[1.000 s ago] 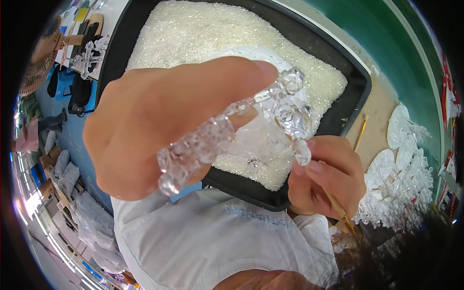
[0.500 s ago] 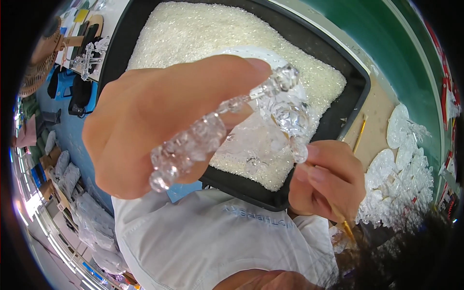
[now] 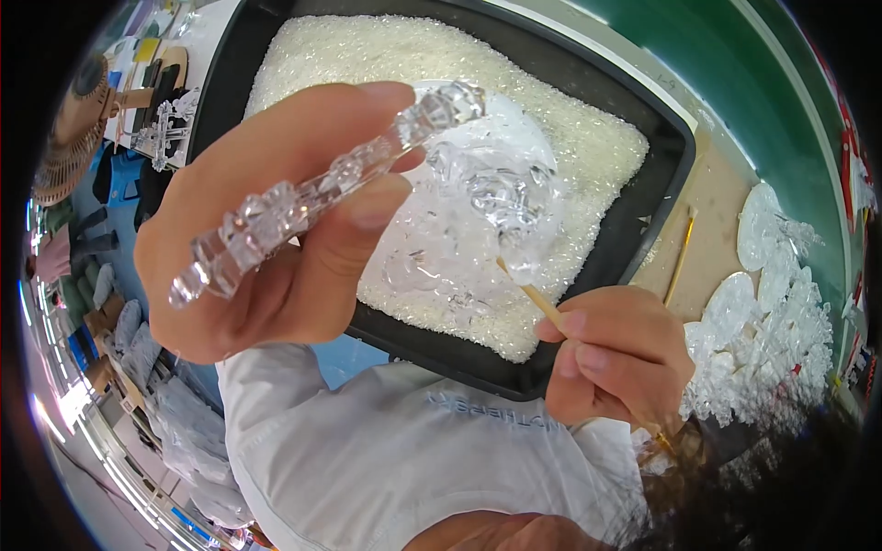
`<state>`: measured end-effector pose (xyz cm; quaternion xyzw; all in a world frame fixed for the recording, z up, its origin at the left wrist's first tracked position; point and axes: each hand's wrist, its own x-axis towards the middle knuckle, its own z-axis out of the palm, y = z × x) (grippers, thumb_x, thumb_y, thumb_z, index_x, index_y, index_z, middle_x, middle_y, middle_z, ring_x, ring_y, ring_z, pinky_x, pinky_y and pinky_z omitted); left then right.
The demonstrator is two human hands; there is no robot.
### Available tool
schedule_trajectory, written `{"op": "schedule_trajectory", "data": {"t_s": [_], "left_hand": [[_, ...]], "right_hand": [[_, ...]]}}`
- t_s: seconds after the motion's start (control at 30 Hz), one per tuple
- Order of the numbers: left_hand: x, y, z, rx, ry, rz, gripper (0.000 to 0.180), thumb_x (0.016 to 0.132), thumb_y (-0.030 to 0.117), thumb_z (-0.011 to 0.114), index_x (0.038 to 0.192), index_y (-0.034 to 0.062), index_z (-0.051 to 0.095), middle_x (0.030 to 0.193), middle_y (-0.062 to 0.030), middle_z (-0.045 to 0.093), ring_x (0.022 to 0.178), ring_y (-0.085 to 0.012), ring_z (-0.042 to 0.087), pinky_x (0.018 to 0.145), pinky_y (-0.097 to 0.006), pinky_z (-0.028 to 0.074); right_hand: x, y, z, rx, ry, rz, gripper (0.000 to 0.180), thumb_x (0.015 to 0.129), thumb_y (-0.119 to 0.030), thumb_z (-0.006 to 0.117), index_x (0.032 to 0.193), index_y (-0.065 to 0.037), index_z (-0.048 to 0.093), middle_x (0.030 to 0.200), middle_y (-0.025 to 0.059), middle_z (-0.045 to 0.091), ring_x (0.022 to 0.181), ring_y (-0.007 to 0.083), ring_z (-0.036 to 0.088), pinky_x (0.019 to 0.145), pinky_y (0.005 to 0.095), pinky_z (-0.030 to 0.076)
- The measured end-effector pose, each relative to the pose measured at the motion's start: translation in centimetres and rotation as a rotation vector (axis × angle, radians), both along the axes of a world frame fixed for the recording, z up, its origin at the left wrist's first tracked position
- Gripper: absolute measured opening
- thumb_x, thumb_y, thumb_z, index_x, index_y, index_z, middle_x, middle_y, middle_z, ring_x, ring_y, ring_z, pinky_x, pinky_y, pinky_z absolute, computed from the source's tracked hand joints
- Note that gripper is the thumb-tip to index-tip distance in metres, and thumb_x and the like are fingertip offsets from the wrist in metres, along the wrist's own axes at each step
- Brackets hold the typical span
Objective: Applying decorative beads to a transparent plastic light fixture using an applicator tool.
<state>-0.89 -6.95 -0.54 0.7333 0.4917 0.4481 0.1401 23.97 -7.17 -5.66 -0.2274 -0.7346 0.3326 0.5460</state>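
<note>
My left hand [image 3: 266, 230] is closed on a clear ornament [image 3: 276, 216] with a long stem of faceted, bead-like segments, held tilted above the tray. Beyond its fingers lies a clear, rounded, sculpted piece [image 3: 505, 197] over a whitish disc [image 3: 528, 129]; whether these join the stem I cannot tell. Between thumb and fingers, my right hand [image 3: 625, 354] pinches a thin wooden stick [image 3: 540, 303]. Its tip points up and left and meets the lower edge of the sculpted piece, though actual contact is unclear.
Beneath my hands is a black tray [image 3: 666, 197] filled with glittering whitish granules [image 3: 367, 46]. On the right, a thin yellow stick [image 3: 681, 253] lies on the tan tabletop, beside a heap of clear pieces [image 3: 763, 340]. Another clear ornament [image 3: 165, 129] stands at far left, near a fan [image 3: 78, 129].
My left hand has moved left with the ornament, and its thumb now shows. The right hand's fingers have left the clear rounded end; the stick now points toward the sculpted piece.
</note>
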Motion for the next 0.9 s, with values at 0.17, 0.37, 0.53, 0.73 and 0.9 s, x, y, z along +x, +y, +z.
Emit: {"op": "schedule_trajectory", "data": {"t_s": [0.17, 0.37, 0.53, 0.73, 0.9], "left_hand": [[0.7, 0.3, -0.5, 0.072, -0.104, 0.017, 0.033, 0.091, 0.005, 0.07, 0.118, -0.0102, 0.059, 0.089, -0.022, 0.072, 0.079, -0.0263, 0.073, 0.072, -0.035, 0.058], [1.4, -0.3, 0.0, -0.027, -0.158, 0.121, 0.035, 0.089, 0.006, 0.073, 0.116, -0.0116, 0.059, 0.086, -0.0227, 0.072, 0.076, -0.0261, 0.072, 0.072, -0.034, 0.058], [1.9, 0.0, -0.3, -0.007, -0.233, 0.172, 0.035, 0.088, 0.007, 0.074, 0.114, -0.0121, 0.061, 0.085, -0.0233, 0.072, 0.074, -0.026, 0.072, 0.072, -0.034, 0.058], [1.7, -0.1, -0.4, 0.023, -0.208, 0.197, 0.035, 0.085, 0.005, 0.075, 0.113, -0.0125, 0.061, 0.084, -0.0237, 0.072, 0.074, -0.0262, 0.072, 0.071, -0.032, 0.058], [1.3, 0.2, 0.0, 0.037, -0.137, 0.148, 0.033, 0.082, -0.002, 0.071, 0.112, -0.0124, 0.062, 0.084, -0.0232, 0.072, 0.072, -0.0238, 0.071, 0.068, -0.028, 0.057]], "right_hand": [[-0.2, 0.3, 0.1, 0.04, -0.048, 0.038, 0.031, 0.078, 0.007, 0.069, 0.105, 0.0, 0.056, 0.095, 0.0189, 0.065, 0.064, 0.0269, 0.069, 0.054, 0.0332, 0.056], [-0.2, 0.4, -0.1, 0.057, 0.007, 0.053, 0.033, 0.076, 0.008, 0.069, 0.105, 0.0, 0.056, 0.096, 0.019, 0.066, 0.067, 0.0275, 0.07, 0.054, 0.0349, 0.057], [-0.8, 0.6, -0.8, 0.075, 0.1, 0.035, 0.038, 0.063, 0.007, 0.074, 0.098, 0.002, 0.06, 0.088, 0.0187, 0.067, 0.064, 0.0278, 0.069, 0.052, 0.0346, 0.057], [0.5, 0.0, -0.3, 0.035, 0.032, 0.067, 0.03, 0.079, 0.009, 0.064, 0.106, 0.001, 0.054, 0.098, 0.0203, 0.064, 0.065, 0.0278, 0.069, 0.053, 0.0336, 0.056], [0.1, -0.2, -0.5, 0.003, 0.028, -0.005, 0.029, 0.08, 0.009, 0.063, 0.106, 0.001, 0.053, 0.101, 0.0219, 0.061, 0.064, 0.0278, 0.068, 0.052, 0.0341, 0.057]]}}
